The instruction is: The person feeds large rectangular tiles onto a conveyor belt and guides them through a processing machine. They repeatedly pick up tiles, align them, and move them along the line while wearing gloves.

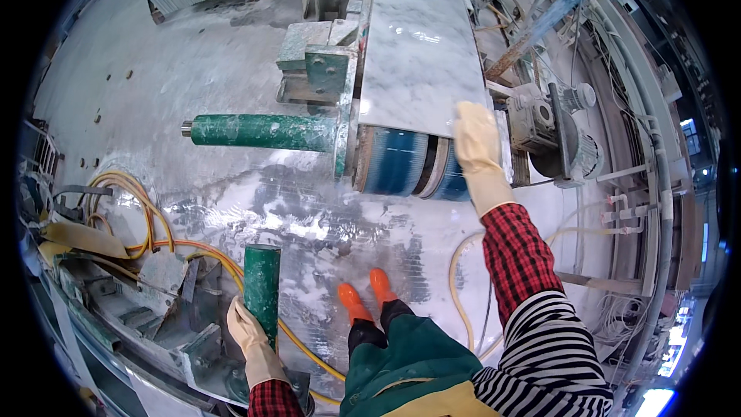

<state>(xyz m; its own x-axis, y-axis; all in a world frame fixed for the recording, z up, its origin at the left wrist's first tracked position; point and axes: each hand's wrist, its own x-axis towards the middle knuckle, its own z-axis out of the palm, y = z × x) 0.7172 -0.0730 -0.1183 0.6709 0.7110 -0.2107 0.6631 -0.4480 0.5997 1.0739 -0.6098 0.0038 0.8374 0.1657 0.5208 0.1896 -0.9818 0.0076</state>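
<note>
A long white slab with grey marbling point(421, 46) lies along the conveyor ahead of me, its near end over a blue ribbed roller point(395, 162). My right hand point(477, 143), in a cream rubber glove, is at the slab's near right corner. Its fingers look folded; whatever lies beneath them is hidden. Down at the left, my gloved left hand point(248, 332) is beside an upright green roller point(262, 286), its fingers stretched along the roller's side. A second green roller point(262, 131) juts leftward from the conveyor frame.
Yellow and orange hoses point(212, 247) run over the wet floor at left, past a metal machine frame point(154, 301). Right of the conveyor stand a motor point(532, 120), pipes point(625, 212) and a pale hose point(455, 270). My orange boots point(355, 301) are on the floor between.
</note>
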